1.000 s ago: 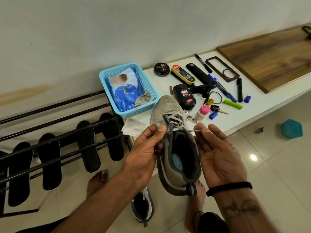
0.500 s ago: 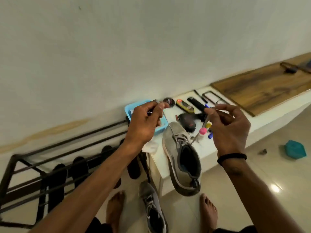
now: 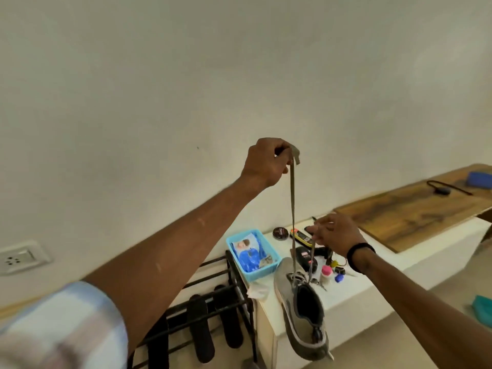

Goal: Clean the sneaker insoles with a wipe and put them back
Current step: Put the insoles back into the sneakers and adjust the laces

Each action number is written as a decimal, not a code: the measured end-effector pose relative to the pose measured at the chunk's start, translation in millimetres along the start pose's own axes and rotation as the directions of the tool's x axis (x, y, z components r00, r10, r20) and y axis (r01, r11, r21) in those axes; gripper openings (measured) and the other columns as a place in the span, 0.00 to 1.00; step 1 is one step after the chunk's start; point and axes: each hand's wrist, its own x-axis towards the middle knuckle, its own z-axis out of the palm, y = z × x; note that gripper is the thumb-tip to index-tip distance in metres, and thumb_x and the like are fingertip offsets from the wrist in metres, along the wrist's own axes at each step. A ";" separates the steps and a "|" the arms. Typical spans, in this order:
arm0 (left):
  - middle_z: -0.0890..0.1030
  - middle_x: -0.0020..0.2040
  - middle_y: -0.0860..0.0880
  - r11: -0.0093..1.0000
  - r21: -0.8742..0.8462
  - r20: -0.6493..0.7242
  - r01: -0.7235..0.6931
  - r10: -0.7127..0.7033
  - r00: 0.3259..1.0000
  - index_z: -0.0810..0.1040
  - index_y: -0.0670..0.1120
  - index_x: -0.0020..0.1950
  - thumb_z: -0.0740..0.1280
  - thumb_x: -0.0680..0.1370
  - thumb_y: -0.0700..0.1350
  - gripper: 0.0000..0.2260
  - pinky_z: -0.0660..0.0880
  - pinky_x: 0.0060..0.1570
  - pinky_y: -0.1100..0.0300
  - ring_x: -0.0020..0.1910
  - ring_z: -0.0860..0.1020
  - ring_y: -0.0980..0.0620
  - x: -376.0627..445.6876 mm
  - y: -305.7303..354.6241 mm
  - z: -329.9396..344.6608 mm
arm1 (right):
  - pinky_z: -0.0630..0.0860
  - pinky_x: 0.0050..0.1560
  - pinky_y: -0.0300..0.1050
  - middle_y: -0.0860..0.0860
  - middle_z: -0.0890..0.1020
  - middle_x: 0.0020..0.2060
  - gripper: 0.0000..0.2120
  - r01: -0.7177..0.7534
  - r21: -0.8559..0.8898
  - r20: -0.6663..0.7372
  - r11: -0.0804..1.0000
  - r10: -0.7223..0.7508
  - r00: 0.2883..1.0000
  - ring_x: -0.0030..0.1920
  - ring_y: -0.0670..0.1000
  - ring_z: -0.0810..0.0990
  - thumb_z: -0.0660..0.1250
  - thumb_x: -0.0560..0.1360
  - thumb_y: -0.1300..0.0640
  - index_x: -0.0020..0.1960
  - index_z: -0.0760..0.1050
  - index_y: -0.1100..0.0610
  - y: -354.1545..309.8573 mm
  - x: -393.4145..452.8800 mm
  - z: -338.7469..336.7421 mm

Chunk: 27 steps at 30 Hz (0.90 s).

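Left hand [image 3: 267,162] has pulled its lace end high, right hand [image 3: 334,235] pinches the other lower, so the sneaker [image 3: 300,310] now dangles over the bench [image 3: 354,294] edge; insoles [image 3: 199,326] still wait on the rack [image 3: 213,265].

Soft, even light — motion blur (worst at edges), wide-angle bending.

Basket [image 3: 262,272] left of tin [image 3: 280,232]
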 end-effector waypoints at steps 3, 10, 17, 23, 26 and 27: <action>0.84 0.39 0.50 0.999 0.039 0.036 -0.020 0.019 0.999 0.86 0.41 0.52 0.69 0.82 0.43 0.08 0.72 0.32 0.73 0.28 0.80 0.61 -2.5 20.0 -4.2 | 0.85 0.46 0.50 0.50 0.87 0.36 0.02 0.023 -0.095 0.049 0.995 -0.018 0.999 0.37 0.48 0.87 0.71 0.77 0.61 0.50 0.82 0.59 -6.1 -4.3 -6.1; 0.84 0.39 0.49 0.998 0.058 -0.006 -0.029 0.029 1.000 0.87 0.42 0.51 0.70 0.81 0.43 0.07 0.74 0.34 0.71 0.31 0.82 0.55 5.5 45.7 -21.1 | 0.82 0.50 0.47 0.44 0.85 0.42 0.05 0.153 -0.399 0.083 0.904 -0.131 0.988 0.41 0.44 0.82 0.74 0.74 0.54 0.40 0.84 0.45 -17.2 -2.4 -9.3; 0.87 0.43 0.47 1.000 -0.001 0.015 0.008 -0.008 1.000 0.87 0.43 0.52 0.71 0.81 0.44 0.07 0.82 0.43 0.62 0.41 0.86 0.53 5.4 48.5 -20.1 | 0.78 0.52 0.34 0.39 0.83 0.54 0.08 0.216 -0.316 0.367 0.924 -0.091 0.926 0.49 0.39 0.83 0.76 0.74 0.51 0.53 0.86 0.49 -24.6 -13.7 -12.9; 0.88 0.49 0.50 0.928 -0.342 0.096 0.147 -0.121 0.988 0.86 0.46 0.56 0.70 0.82 0.47 0.08 0.82 0.52 0.54 0.50 0.86 0.51 -18.3 36.3 -5.1 | 0.81 0.54 0.42 0.46 0.88 0.46 0.08 0.141 -0.020 0.340 0.990 -0.126 0.932 0.49 0.46 0.86 0.75 0.75 0.52 0.54 0.86 0.51 -1.2 -28.3 2.1; 0.87 0.46 0.46 0.802 -0.516 0.062 0.300 -0.314 0.947 0.85 0.41 0.55 0.69 0.82 0.43 0.08 0.82 0.45 0.57 0.42 0.84 0.51 -38.6 13.2 -2.8 | 0.83 0.51 0.45 0.58 0.87 0.47 0.11 0.008 0.251 0.341 0.968 -0.096 0.935 0.50 0.57 0.87 0.73 0.76 0.61 0.56 0.82 0.65 8.8 -34.3 1.1; 0.85 0.45 0.43 0.764 -0.519 0.065 0.382 -0.411 0.909 0.85 0.37 0.54 0.70 0.81 0.41 0.08 0.82 0.41 0.58 0.38 0.83 0.51 -51.1 -2.3 0.5 | 0.84 0.49 0.45 0.60 0.87 0.47 0.12 -0.022 0.310 0.337 0.950 -0.088 0.937 0.51 0.59 0.86 0.72 0.75 0.63 0.57 0.81 0.67 12.0 -37.3 -0.6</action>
